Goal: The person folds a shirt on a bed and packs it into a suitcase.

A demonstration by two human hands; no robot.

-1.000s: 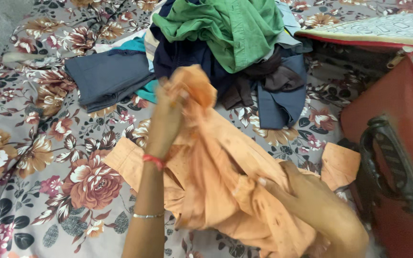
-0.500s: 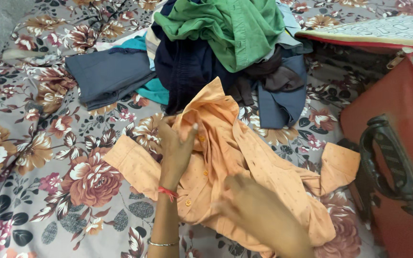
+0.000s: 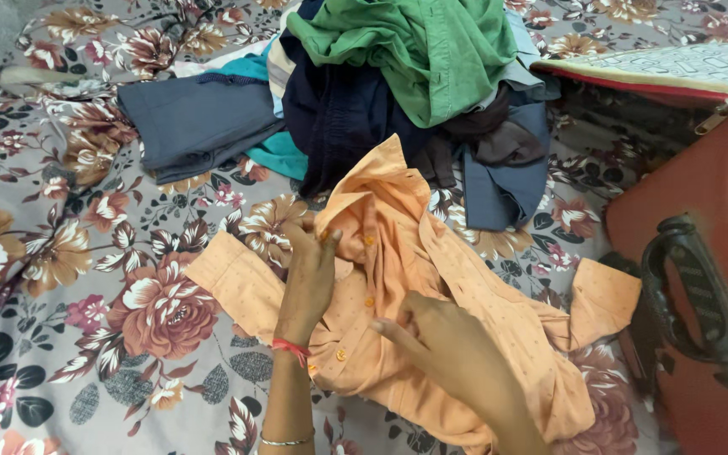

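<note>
Pinching the orange shirt [image 3: 431, 286], the left hand [image 3: 309, 278] grasps — right hand [image 3: 444, 341] lies flat, fingertips hidden.

Home bedroom: bed w/ floral sheet [image 3: 86, 278], heap of clothes [image 3: 398, 93] on it, open red suitcase [image 3: 701, 211] at the right edge.

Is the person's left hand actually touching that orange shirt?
Touching. The head view shows the left hand lying on the orange shirt, its fingertips pinching the fabric near the button strip, with no gap visible.
</note>
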